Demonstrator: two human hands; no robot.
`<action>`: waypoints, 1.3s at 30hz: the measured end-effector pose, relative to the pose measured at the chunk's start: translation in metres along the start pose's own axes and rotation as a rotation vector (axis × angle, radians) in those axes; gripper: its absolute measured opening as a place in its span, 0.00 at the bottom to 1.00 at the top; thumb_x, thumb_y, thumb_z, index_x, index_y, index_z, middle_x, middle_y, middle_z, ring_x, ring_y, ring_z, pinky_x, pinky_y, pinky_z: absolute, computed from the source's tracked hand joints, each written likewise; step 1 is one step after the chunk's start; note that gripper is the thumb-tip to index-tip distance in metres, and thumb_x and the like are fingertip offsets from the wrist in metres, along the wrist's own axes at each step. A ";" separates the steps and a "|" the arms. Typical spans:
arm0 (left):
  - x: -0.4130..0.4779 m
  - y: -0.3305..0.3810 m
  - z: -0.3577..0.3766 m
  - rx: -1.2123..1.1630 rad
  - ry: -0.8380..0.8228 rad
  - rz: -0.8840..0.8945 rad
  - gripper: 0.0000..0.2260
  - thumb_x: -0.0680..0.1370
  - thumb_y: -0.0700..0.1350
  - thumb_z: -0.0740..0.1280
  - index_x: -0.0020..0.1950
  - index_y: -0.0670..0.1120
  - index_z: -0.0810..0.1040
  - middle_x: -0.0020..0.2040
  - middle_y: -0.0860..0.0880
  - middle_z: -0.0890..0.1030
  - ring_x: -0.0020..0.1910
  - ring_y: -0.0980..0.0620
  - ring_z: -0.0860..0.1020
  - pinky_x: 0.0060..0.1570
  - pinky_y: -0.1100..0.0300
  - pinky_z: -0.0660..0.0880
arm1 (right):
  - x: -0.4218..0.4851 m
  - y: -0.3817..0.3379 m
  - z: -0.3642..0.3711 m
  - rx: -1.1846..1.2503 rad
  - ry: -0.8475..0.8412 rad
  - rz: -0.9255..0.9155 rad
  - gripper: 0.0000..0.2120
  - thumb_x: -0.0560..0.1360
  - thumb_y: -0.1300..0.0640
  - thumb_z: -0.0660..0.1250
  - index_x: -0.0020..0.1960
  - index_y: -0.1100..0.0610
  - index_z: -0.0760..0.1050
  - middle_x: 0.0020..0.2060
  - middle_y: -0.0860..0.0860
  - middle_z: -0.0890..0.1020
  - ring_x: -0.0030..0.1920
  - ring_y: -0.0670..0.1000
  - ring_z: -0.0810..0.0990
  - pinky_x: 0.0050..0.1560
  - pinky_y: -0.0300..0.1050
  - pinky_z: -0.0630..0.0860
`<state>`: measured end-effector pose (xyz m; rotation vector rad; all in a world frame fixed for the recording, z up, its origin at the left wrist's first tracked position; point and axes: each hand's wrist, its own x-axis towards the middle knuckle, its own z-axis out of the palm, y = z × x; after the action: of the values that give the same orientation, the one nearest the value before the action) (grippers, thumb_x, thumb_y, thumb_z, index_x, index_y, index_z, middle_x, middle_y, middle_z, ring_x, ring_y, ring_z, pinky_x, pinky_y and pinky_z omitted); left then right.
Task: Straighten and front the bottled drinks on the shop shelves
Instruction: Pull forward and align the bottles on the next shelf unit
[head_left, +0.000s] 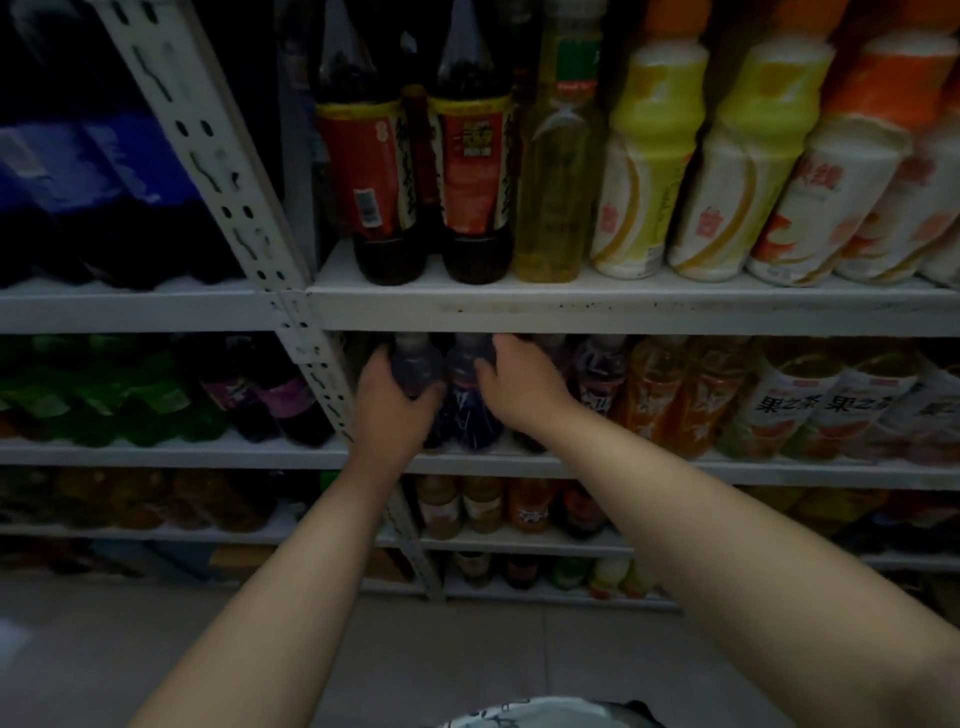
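Observation:
Both my hands reach into the second shelf of the white rack, just right of the slotted upright. My left hand (392, 402) grips a dark bottle (413, 358) at its shoulder. My right hand (519, 387) curls round the neighbouring dark bottle with a blue label (467, 405), its fingers over the bottle's neck. Both bottles stand upright at the shelf's front edge, side by side. To their right runs a row of purple (597, 371), orange (660, 395) and white-labelled bottles (789, 410).
The shelf above (623, 306) carries tall dark bottles with red labels (374, 182), a pale yellow bottle (556, 197) and yellow and orange capped ones. The slotted upright (223, 171) divides the bays; green and purple bottles (156, 400) stand left. Lower shelves hold small bottles above a tiled floor.

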<state>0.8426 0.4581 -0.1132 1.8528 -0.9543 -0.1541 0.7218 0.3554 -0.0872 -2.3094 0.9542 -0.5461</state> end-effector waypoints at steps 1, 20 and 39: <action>0.005 0.000 0.001 0.005 -0.033 0.004 0.18 0.71 0.46 0.74 0.56 0.52 0.70 0.48 0.56 0.76 0.45 0.68 0.73 0.42 0.76 0.68 | 0.008 -0.003 0.003 0.038 -0.039 0.048 0.13 0.79 0.51 0.60 0.58 0.58 0.73 0.52 0.57 0.79 0.53 0.56 0.77 0.49 0.44 0.72; 0.044 -0.026 0.001 -0.084 -0.346 -0.124 0.32 0.67 0.58 0.74 0.68 0.50 0.68 0.63 0.49 0.76 0.61 0.50 0.74 0.59 0.56 0.70 | 0.019 -0.004 0.022 0.082 0.140 0.171 0.14 0.74 0.48 0.64 0.50 0.58 0.77 0.44 0.55 0.81 0.47 0.57 0.80 0.44 0.44 0.74; 0.058 -0.030 -0.007 -0.011 -0.398 0.003 0.18 0.73 0.49 0.73 0.60 0.48 0.76 0.52 0.54 0.77 0.51 0.56 0.74 0.51 0.63 0.68 | 0.018 0.003 0.011 0.109 0.084 0.113 0.19 0.74 0.49 0.69 0.61 0.56 0.74 0.55 0.56 0.80 0.56 0.56 0.77 0.54 0.47 0.74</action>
<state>0.9017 0.4298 -0.1173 1.8455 -1.2218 -0.5409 0.7383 0.3440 -0.0943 -2.1363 1.0604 -0.6365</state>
